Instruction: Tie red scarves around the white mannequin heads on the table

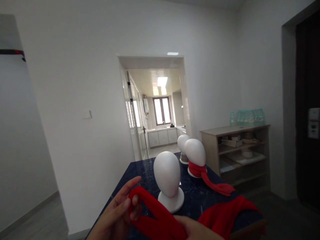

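Front head bare; red scarf held before it.
Left hand: fingers grasp the scarf. Right hand: touching it; fingers hidden, so we cannot tell its grip. On the surface, we see the middle head already wrapped; we judge the front one not yet wrapped.

No text, brand or number can be read. The bottles on the shelf, at 3 o'clock, have pale label bands, their print too small to make out. Farther out at 3 o'clock, the door has a panel with illegible marks.
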### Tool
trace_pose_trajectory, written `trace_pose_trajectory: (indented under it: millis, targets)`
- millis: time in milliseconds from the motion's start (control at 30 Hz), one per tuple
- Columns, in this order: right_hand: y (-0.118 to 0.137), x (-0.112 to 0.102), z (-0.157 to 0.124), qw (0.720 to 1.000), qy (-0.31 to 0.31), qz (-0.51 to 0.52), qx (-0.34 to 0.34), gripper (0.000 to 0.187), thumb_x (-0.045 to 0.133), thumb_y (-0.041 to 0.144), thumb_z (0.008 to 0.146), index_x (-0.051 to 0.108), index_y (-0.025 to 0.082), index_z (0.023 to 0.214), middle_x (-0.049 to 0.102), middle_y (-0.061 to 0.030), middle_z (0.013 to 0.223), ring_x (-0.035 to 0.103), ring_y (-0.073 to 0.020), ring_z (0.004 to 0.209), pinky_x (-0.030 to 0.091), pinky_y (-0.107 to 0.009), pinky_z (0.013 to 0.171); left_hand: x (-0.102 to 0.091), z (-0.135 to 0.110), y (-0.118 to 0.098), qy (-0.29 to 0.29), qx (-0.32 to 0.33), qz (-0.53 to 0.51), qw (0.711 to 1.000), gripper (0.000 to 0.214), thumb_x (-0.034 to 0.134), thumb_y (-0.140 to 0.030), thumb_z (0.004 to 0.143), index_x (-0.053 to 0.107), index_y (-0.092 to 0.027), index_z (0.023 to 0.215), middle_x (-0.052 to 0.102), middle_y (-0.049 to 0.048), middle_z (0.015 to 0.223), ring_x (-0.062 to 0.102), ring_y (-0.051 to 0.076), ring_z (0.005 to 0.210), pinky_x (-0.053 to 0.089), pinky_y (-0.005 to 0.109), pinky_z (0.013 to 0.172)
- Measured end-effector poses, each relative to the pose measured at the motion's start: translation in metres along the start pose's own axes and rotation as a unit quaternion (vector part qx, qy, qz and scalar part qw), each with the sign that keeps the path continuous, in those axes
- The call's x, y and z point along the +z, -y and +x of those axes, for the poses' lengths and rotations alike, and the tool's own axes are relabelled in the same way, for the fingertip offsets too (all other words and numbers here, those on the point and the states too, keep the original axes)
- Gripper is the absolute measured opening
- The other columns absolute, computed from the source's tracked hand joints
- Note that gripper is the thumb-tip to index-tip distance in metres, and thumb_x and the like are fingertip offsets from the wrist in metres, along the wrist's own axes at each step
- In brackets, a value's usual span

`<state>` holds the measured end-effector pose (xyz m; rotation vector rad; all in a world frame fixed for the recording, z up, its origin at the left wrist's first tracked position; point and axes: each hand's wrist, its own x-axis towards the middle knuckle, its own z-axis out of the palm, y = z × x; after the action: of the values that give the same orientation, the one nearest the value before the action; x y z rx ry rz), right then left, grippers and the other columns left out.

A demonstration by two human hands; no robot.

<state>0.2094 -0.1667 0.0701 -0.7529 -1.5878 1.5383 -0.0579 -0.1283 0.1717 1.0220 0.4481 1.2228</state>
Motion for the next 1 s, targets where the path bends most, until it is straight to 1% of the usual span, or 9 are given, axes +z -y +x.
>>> trace_pose_trajectory:
  millis: [67,133,233,333,467,600,833,933,1000]
  targets:
    - [0.01,-0.025,-0.008,1.0,-0.012,0.013,0.014,0.053,0.088,0.029,0.076,0.07,0.024,0.126,0.073,0.003,0.09,0.067,-0.0122,0.076,0.054,-0.021,0.069,-0.002,0.011,-0.013,-0.022,0.035,-0.023,0.999,0.066,0.082,-0.016,0.078,0.063,-0.021,0.14,0.065,-0.0003,0.084,0.056,0.01,0.057,0.052,0.025,0.056]
    - [0.021,-0.056,-0.018,0.999,-0.005,0.037,0.037,0.064,0.089,0.026,0.071,0.067,0.021,0.131,0.067,0.0055,0.076,0.057,-0.0072,0.057,0.047,-0.017,0.053,-0.005,0.023,-0.025,-0.042,0.062,-0.049,0.996,0.061,0.077,-0.012,0.081,0.063,-0.018,0.139,0.063,-0.0005,0.084,0.055,0.009,0.058,0.055,0.025,0.056]
    - [0.037,-0.106,-0.029,0.998,0.022,0.06,0.023,0.057,0.083,0.03,0.079,0.062,0.02,0.131,0.052,0.0106,0.06,0.041,-0.0042,0.043,0.042,-0.015,0.042,-0.007,0.04,-0.04,-0.061,0.092,-0.093,0.99,0.045,0.065,-0.007,0.087,0.067,-0.014,0.132,0.062,-0.0002,0.08,0.058,0.01,0.061,0.059,0.025,0.059]
    - [0.052,-0.15,-0.033,0.998,0.032,0.061,-0.004,0.048,0.079,0.034,0.086,0.06,0.02,0.128,0.044,0.0129,0.057,0.031,-0.0028,0.04,0.042,-0.015,0.039,-0.014,0.057,-0.049,-0.074,0.111,-0.111,0.985,0.034,0.053,-0.008,0.096,0.07,-0.012,0.125,0.065,0.0019,0.079,0.063,0.011,0.064,0.064,0.026,0.066]
    - [0.071,-0.19,-0.032,0.995,-0.014,0.092,-0.041,0.043,0.075,0.038,0.091,0.061,0.019,0.127,0.042,0.0129,0.057,0.021,-0.0019,0.039,0.036,-0.013,0.034,-0.033,0.076,-0.051,-0.084,0.123,-0.11,0.983,0.03,0.051,-0.01,0.099,0.07,-0.011,0.122,0.07,0.004,0.083,0.068,0.012,0.068,0.064,0.024,0.066]
    - [0.081,-0.202,-0.026,0.989,-0.064,0.119,-0.059,0.043,0.079,0.036,0.089,0.065,0.018,0.125,0.04,0.0127,0.056,0.016,-0.0019,0.042,0.029,-0.012,0.034,-0.053,0.084,-0.04,-0.087,0.136,-0.129,0.978,0.027,0.05,-0.011,0.1,0.071,-0.013,0.118,0.07,0.0029,0.082,0.068,0.011,0.068,0.063,0.022,0.066]
    - [0.068,-0.196,-0.016,0.989,-0.091,0.11,-0.026,0.046,0.081,0.039,0.086,0.066,0.023,0.127,0.051,0.0092,0.056,0.017,-0.0003,0.036,0.026,-0.014,0.032,-0.074,0.068,-0.008,-0.076,0.106,-0.186,0.974,0.026,0.051,-0.012,0.101,0.07,-0.013,0.119,0.058,-0.0033,0.071,0.06,0.008,0.059,0.063,0.024,0.069]
    - [0.07,-0.194,-0.007,0.991,-0.088,0.096,-0.035,0.043,0.078,0.04,0.089,0.067,0.024,0.126,0.059,0.0055,0.062,0.019,0.0001,0.034,0.025,-0.015,0.032,-0.083,0.07,-0.009,-0.06,0.107,-0.221,0.968,0.033,0.049,-0.012,0.101,0.066,-0.016,0.129,0.062,-0.0023,0.075,0.062,0.008,0.061,0.064,0.025,0.072]
    - [0.079,-0.191,0.004,0.989,-0.097,0.088,-0.066,0.035,0.075,0.041,0.09,0.07,0.021,0.118,0.066,0.0006,0.073,0.019,0.0005,0.035,0.024,-0.017,0.032,-0.084,0.08,-0.014,-0.032,0.12,-0.251,0.96,0.035,0.047,-0.014,0.103,0.064,-0.018,0.133,0.067,-0.0009,0.078,0.065,0.008,0.064,0.064,0.025,0.073]
